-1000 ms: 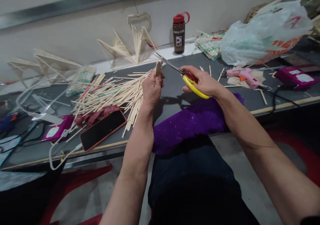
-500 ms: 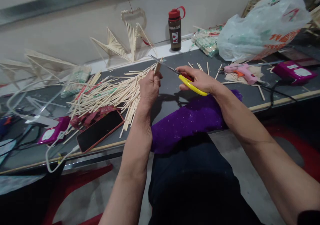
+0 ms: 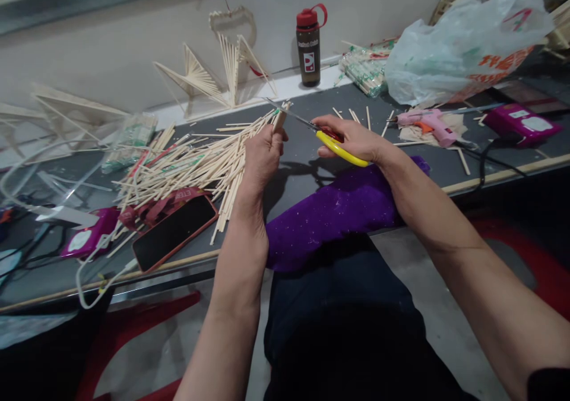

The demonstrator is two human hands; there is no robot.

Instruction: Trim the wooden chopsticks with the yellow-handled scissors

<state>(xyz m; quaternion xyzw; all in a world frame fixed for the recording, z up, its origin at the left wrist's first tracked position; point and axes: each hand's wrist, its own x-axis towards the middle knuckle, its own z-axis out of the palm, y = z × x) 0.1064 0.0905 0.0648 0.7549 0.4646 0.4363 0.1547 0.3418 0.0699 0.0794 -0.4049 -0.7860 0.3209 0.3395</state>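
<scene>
My left hand [image 3: 262, 156] is closed around a short pale wooden piece [image 3: 280, 116], whose end sticks up above my thumb; I cannot tell whether it is one piece or several sticks together. Scissors [image 3: 342, 150] with yellow and red handles sit in my right hand [image 3: 358, 139]. Their metal blades point left and reach the top of the wooden piece. Left of my left hand, thin wooden sticks [image 3: 196, 166] lie in a loose heap. Under my forearms a purple cloth [image 3: 332, 217] lies along the table's front edge.
A phone [image 3: 176, 231] and a magenta box [image 3: 91, 231] lie front left. A dark bottle [image 3: 309, 56] with a red lid stands at the back. To the right are a pink glue gun [image 3: 427, 123], a plastic bag [image 3: 458, 56] and another magenta box [image 3: 523, 123]. Stick structures [image 3: 196, 74] lean against the wall.
The view has shifted slightly, so everything appears a little further left and mostly higher. Both hands keep their holds, and the scissor blades remain at the top of the wooden piece.
</scene>
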